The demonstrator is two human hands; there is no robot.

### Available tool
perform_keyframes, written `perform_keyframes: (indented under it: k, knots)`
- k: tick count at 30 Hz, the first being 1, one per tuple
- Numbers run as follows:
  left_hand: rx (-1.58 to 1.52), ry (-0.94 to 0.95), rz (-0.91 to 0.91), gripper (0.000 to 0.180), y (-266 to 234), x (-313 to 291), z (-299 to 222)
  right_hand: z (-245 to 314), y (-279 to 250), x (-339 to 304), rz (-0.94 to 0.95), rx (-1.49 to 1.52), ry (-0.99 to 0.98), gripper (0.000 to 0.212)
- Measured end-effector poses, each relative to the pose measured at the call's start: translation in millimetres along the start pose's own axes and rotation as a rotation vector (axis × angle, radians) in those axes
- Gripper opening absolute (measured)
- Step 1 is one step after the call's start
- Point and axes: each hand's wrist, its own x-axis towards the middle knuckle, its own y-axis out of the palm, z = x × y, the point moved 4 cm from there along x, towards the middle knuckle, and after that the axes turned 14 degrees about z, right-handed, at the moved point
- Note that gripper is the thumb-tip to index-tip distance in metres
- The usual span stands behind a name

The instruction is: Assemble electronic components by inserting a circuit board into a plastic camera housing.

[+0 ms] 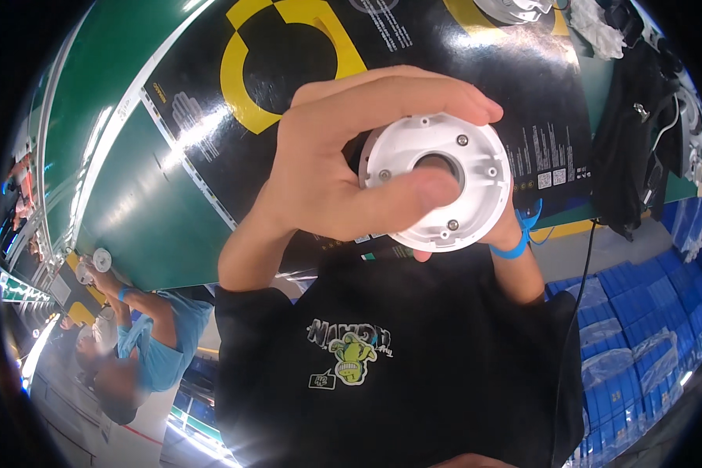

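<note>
A white round plastic housing (479, 191) is held up before my black shirt, its open face showing a raised rim, several small metal screws and a central hole. My left hand (327, 156) is closed around it from the left. Its fingers arch over the top edge, and the thumb lies across the inner face, covering part of the hole. Behind the housing, my right hand (507, 228) grips it from the right and below. Most of that hand is hidden; a fingertip shows under the lower rim. A blue wrist strap (515, 248) circles the right wrist.
Under the hands lies a black printed mat (421, 58) with yellow shapes on a green table (144, 199). White parts (515, 9) and a black cloth item (630, 148) lie at right. Plastic-covered blue boxes (624, 351) are stacked lower right. A co-worker (160, 327) handles white parts at left.
</note>
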Motion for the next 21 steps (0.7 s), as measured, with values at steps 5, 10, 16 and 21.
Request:
perform_keyframes:
  k: [5,10,16,21]
  knots:
    - [-0.282,-0.397,-0.156,0.069,7.9,-6.6,-1.0,6.1,1.3,5.0,0.044,-0.085,-0.135,0.107]
    - [-0.373,-0.034,-0.017,0.123,24.2,0.0,9.5,13.5,4.9,8.8,-0.041,-0.036,-0.236,0.106]
    - [-0.077,-0.144,0.033,0.104,28.7,-5.2,6.5,31.2,-6.1,3.6,-0.178,-0.015,-0.388,0.107]
    - [0.032,-0.002,-0.084,0.092,27.4,-8.9,2.1,56.4,-10.1,-22.7,-0.505,-0.289,-0.619,0.121]
